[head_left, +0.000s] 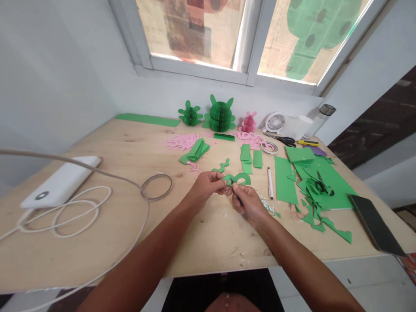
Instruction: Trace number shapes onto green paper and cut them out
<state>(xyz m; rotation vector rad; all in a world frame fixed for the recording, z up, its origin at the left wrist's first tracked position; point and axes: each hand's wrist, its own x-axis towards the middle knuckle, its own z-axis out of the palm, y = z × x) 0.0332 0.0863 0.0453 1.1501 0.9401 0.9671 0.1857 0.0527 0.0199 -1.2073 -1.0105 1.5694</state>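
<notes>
Green cutout (242, 176) pinched in left hand (208, 187), arcing rightward just beyond right hand (248, 202), curled round dark tool (239, 199).

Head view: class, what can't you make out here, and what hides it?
- Green paper piece: head view, partly covered by the left hand and right hand.
- Dark object in the right hand: head view, mostly hidden by that hand; kind unclear.
- White cable: head view, cut off by the left edge.
- Window print: head view, too small to read.
</notes>
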